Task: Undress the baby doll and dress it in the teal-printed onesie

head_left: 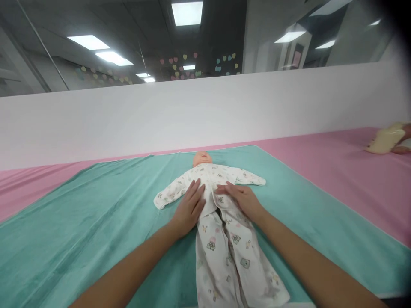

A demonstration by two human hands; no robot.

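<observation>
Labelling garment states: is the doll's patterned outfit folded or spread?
Spread. The outfit has both sleeves out sideways and both legs extended; left hand and right hand touch it.

In front of you, a flat surface spread with a pink cloth [324, 164] spans the frame, showing at the far left and along the right. Over it lies a teal blanket [105, 214], pale-edged and lightly creased, filling the middle and lower left. On the blanket, at centre, lies a doll [209, 194] in white printed clothes [208, 229], head away from you, sleeves spread, trouser legs reaching the bottom. A cream-coloured, glossy object [385, 140] rests on the pink, cut off by the right edge.
</observation>
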